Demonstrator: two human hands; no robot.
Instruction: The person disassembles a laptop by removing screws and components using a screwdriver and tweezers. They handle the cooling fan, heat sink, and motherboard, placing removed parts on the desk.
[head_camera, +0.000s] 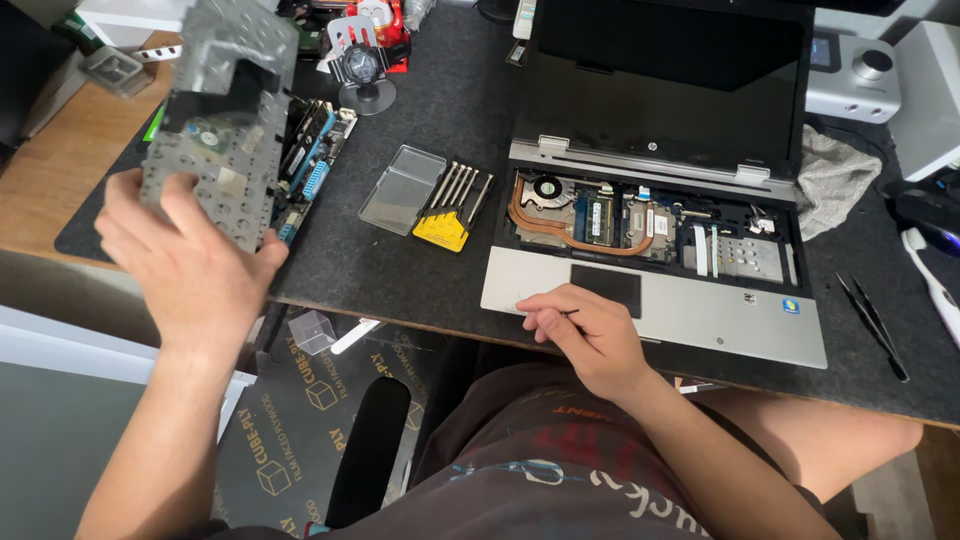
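Head view: a clear plastic case lies open on the bench, its yellow tray holding a row of small metal screwdrivers. The left hand has its grip closed on a grey detached laptop keyboard, raised underside up at the bench's left. The right hand pinches a thin dark tool at the palm rest of the silver open laptop, circuitry exposed.

Silver laptop, black screen; copper heat pipe; grey keyboard underside; yellow screwdriver holder; dark grey mat.
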